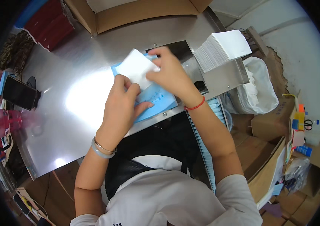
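A flat blue plastic packet (159,98) with dark printing lies at the near edge of the metal table. On its upper part is a white square folded sheet (134,68), tilted like a diamond. My left hand (121,101) is closed on the packet, its thumb across the blue film and its curled fingers at the sheet's lower left corner. From the right, my right hand (170,73) pinches the sheet's right edge between thumb and fingers; its fingertips are slightly blurred. What lies under the sheet is hidden.
A tall stack of white sheets (224,49) rests on a metal ledge to the right. Beside it hangs a white plastic bag (263,86). An open cardboard box (145,17) stands at the back. At the left are a phone (19,92) on a stand and a pink container (11,120).
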Available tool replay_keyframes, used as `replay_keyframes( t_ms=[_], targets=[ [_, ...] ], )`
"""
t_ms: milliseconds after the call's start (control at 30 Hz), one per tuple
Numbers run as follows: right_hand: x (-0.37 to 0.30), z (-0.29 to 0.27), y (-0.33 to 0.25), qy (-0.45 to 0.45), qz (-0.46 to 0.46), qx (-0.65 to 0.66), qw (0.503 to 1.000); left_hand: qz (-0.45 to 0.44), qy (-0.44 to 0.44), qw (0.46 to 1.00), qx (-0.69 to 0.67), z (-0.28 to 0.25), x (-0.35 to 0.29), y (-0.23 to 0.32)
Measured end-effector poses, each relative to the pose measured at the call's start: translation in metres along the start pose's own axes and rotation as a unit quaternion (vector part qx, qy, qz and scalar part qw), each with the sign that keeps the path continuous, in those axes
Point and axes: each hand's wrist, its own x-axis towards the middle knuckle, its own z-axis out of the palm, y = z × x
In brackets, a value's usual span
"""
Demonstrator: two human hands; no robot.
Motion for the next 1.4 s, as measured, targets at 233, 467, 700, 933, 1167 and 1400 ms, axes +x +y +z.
replay_keyframes(
  t_ms=[233,467,700,933,1167,1400],
  targets=[
    [-0.024,-0.015,0.005,-0.101,-0.351,-0.302,0.881,0.034,0.028,0.999,0.028,0.001,-0.004,-0.009],
    [-0.012,-0.114,-0.008,0.281,-0.245,-0.47,0.8,0.151,0.058,0.974,0.16,0.033,0.059,0.036],
    [-0.008,-0.131,-0.009,0.187,-0.191,-0.426,0.864,0.15,-0.09,0.964,0.199,0.086,0.071,0.042],
    [-0.028,-0.128,-0.008,0.285,-0.316,-0.461,0.779,0.092,-0.036,0.982,0.163,-0.015,-0.009,-0.015],
    [-0.062,0.025,0.017,-0.017,-0.395,-0.333,0.856,0.036,-0.047,0.984,0.167,-0.013,-0.023,-0.034],
    [-0.019,0.007,0.024,-0.014,-0.29,-0.263,0.92,0.028,-0.005,0.984,0.177,-0.003,-0.035,-0.028]
  ],
)
